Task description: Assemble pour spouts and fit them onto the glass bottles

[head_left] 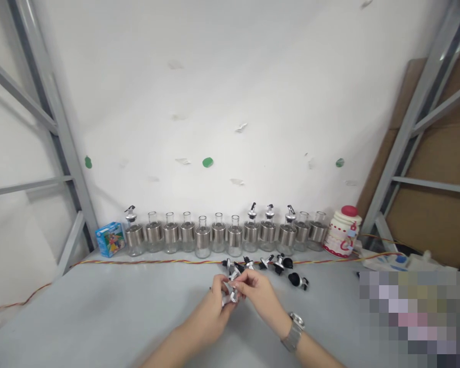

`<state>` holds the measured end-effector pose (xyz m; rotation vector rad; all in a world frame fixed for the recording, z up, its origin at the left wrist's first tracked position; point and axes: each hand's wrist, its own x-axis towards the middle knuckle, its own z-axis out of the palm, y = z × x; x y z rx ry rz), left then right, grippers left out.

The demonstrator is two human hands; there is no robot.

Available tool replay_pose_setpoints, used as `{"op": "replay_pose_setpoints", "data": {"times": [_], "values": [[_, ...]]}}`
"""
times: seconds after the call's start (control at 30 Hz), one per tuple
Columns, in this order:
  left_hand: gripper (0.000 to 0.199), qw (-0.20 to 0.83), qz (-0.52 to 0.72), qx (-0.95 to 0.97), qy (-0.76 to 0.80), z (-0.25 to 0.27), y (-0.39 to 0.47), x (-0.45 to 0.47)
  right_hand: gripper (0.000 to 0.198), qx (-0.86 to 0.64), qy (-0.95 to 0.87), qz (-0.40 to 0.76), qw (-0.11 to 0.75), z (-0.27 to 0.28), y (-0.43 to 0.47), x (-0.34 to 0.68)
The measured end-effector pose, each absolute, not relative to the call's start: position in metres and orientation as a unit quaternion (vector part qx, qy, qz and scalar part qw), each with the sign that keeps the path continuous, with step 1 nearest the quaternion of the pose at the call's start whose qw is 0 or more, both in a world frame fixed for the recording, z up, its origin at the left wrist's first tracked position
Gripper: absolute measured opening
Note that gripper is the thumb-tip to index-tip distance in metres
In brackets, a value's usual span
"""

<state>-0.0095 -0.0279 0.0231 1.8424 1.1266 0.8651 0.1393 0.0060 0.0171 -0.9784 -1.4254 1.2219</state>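
Note:
Near the middle of the table, my left hand (213, 311) is closed around a silver pour spout (232, 297), partly hidden by the fingers. My right hand (259, 292), with a metal watch (293, 332) on its wrist, pinches at the same spout from the other side. Just beyond the hands lie several loose black-and-silver spouts (266, 262), one of them (299, 280) farther right. Behind them stands a row of glass bottles with steel bands (203, 237). The leftmost bottle (134, 237) and three on the right side carry spouts; the others have bare necks.
A blue box (111, 238) stands left of the bottles, a white-and-red jar (342, 232) on their right. A twisted red-yellow wire (157, 262) runs along the table (99, 317). Grey metal posts (67, 148) flank the white wall; a pixelated patch covers the lower right.

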Motion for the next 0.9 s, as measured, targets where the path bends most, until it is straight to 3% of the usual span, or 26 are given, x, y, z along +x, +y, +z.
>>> {"op": "replay_pose_setpoints", "data": {"times": [0.43, 0.57, 0.77, 0.9], "values": [[0.023, 0.402, 0.352, 0.724, 0.436, 0.02, -0.028, -0.009, 0.009, -0.447, -0.627, 0.431, 0.47, 0.012, 0.004, 0.139], [0.022, 0.416, 0.348, 0.721, 0.43, 0.024, -0.029, -0.01, 0.011, -0.45, -0.635, 0.429, 0.458, 0.009, 0.005, 0.139], [0.024, 0.429, 0.358, 0.712, 0.426, 0.017, -0.029, -0.009, 0.019, -0.427, -0.714, 0.338, 0.441, 0.019, -0.002, 0.142], [0.035, 0.404, 0.394, 0.694, 0.447, 0.016, -0.023, -0.01, 0.025, -0.397, -0.735, 0.329, 0.44, 0.021, -0.001, 0.145]]}}
